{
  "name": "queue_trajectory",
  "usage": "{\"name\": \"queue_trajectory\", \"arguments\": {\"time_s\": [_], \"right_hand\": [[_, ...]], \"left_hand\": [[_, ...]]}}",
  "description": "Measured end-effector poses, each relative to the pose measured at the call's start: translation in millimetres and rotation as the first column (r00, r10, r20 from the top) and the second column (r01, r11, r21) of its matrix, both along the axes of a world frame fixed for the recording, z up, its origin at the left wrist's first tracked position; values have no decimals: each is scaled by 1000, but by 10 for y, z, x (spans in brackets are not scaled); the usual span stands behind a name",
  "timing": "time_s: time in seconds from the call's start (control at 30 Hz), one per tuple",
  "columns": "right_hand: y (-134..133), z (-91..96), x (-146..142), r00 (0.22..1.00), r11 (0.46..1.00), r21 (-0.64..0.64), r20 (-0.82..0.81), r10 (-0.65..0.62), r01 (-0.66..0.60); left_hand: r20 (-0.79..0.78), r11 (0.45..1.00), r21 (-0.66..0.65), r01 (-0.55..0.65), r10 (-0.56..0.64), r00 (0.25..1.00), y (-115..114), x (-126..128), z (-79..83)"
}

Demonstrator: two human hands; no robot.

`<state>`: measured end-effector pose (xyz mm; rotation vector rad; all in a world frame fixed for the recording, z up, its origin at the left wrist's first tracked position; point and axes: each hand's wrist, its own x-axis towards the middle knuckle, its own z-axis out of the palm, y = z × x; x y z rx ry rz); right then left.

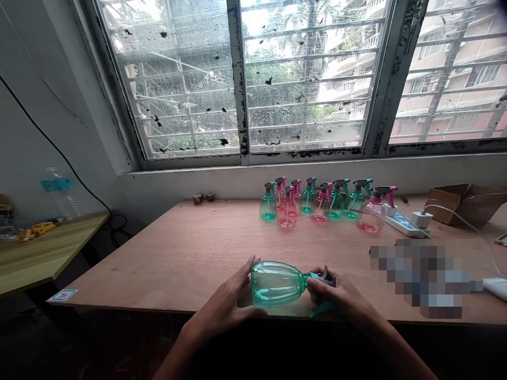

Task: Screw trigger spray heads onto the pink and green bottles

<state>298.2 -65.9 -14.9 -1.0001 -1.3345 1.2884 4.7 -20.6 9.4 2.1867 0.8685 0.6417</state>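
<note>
A translucent green spray bottle (277, 285) lies on its side in the air at the table's front edge, its base to the left and its spray head to the right. My right hand (332, 290) is closed around the neck and spray head, hiding part of the trigger. Around the base, my left hand (227, 301) curves with fingertips at the upper edge and thumb at the lower edge. No liquid can be made out inside the bottle.
Several green and pink spray bottles (319, 208) stand at the back below the window. A power strip (407, 224) with plugs and a cardboard box (455, 203) are at the right. Nearer me lies a blurred-out patch. A lower wooden table (47, 258) stands left.
</note>
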Motion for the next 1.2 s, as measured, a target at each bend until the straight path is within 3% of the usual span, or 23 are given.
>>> {"name": "queue_trajectory", "arguments": {"time_s": [0.13,0.3,0.47,0.73,0.97,1.2], "right_hand": [[-7,2,-3,1000,1000,-2,-1,-2,2],[-21,37,-19,1000,1000,-4,10,-27,27],[-30,50,-26,999,999,2,35,-36,36],[-9,25,-13,999,1000,6,33,-23,23],[-11,22,-18,999,1000,9,24,-30,29],[-17,16,-16,999,999,8,27,-34,34]], "left_hand": [[20,1000,12,28,-29,999,10,3,-6],[-5,1000,-16,-22,22,1000,5,-1,-24],[-7,999,37,-22,22,1000,23,9,-38],[25,997,-76,-12,14,1000,7,4,-28],[20,1000,-7,-21,21,1000,2,5,2],[31,999,-50,3,-2,1000,0,9,26]]}}
